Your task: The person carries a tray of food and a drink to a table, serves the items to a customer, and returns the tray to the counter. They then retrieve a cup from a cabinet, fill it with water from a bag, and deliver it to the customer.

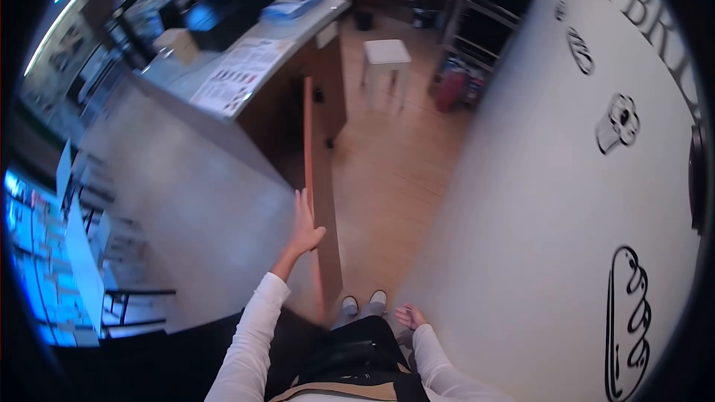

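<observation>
My left hand (304, 232) is on the low wooden half door (328, 245) beside the counter. Its fingers stretch along the door's left side, and the thumb crosses over the top edge. The door stands swung lengthwise in front of me, with its orange-brown edge facing up. My right hand (408, 317) hangs low near the white wall (521, 253), its fingers loosely apart and nothing in it. My shoes (378, 299) point forward on the wooden floor, just right of the door.
Ahead on the left, a counter (257, 38) carries a printed menu sheet (242, 74) and a box (176, 44). A white stool (386, 52) and a dark shelf rack (488, 18) stand farther in. Tables (83, 253) with chairs line the far left.
</observation>
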A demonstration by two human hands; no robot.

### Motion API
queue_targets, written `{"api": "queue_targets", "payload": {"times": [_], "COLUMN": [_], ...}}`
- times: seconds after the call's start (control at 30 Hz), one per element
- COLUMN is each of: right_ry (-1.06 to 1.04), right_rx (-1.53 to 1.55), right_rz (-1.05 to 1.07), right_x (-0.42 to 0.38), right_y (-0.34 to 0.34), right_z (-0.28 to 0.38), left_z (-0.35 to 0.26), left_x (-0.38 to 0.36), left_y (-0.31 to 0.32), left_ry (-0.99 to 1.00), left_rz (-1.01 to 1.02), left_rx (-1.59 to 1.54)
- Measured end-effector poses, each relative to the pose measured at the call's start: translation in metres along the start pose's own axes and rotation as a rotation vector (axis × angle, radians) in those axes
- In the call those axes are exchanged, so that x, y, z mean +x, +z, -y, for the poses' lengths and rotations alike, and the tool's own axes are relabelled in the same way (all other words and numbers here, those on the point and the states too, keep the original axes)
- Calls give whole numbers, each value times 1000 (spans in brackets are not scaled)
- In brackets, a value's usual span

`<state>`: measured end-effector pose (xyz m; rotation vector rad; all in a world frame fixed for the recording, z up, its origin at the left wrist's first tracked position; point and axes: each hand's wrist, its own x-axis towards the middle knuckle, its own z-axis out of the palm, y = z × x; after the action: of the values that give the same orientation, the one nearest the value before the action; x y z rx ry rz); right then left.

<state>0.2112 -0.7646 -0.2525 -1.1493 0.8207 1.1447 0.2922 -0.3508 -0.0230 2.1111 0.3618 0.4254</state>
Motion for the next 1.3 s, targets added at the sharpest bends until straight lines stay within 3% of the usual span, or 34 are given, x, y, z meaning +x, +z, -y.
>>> {"api": "queue_targets", "payload": {"times": [0.03, 0.1, 0.17, 0.23, 0.3, 0.4, 0.5, 0.53, 0.6, 0.63, 0.73, 0.87, 0.93, 1.03, 1.13, 1.3], "right_ry": [11, -37, -96, -144, -165, -131, -18, 23, 56, 78, 73, -382, -500, -472, -390, -271], "right_rx": [8, 12, 83, 192, 374, 525, 640, 686, 698, 698, -84, -572, -368, -402, -621, -669], "right_rz": [52, 4, -69, -181, -121, -113, -227, -272, -268, -263, -257, -241, -304, -285, -278, -405], "right_x": [1, -3, 3, 14, 11, 27, 77, 94, 100, 102, 105, 136, 117, 147, 197, 219], "right_y": [-6, -18, -23, -34, -34, -39, -69, -75, -72, -72, -80, -83, -38, -12, 0, 47], "right_z": [5, 20, 36, 50, 71, 115, 155, 180, 246, 284, 410, 602, 692, 795, 861, 928], "left_z": [44, 34, 69, 78, 85, 74, 93, 63, 103, 81, 22, -15, -22, -67, -66, -87], "left_x": [-11, -20, -16, -1, 19, 70, 130, 143, 147, 144, 153, 168, 177, 219, 239, 300], "left_y": [-6, -57, -93, -108, -103, -84, -67, -58, -39, -29, -3, 54, 84, 123, 159, 191], "left_ry": [-50, -257, -298, -474, -633, -496, -505, -488, -464, -482, -716, -794, -838, -1085, -1244, -1462], "left_rz": [-55, 69, 188, 69, -148, -349, -207, -225, -283, -338, -291, -434, -532, -521, -562, -636], "left_rx": [-44, -1, 171, 353, 523, 569, 588, 574, 476, 442, 566, 517, 527, 689, 768, 759]}}
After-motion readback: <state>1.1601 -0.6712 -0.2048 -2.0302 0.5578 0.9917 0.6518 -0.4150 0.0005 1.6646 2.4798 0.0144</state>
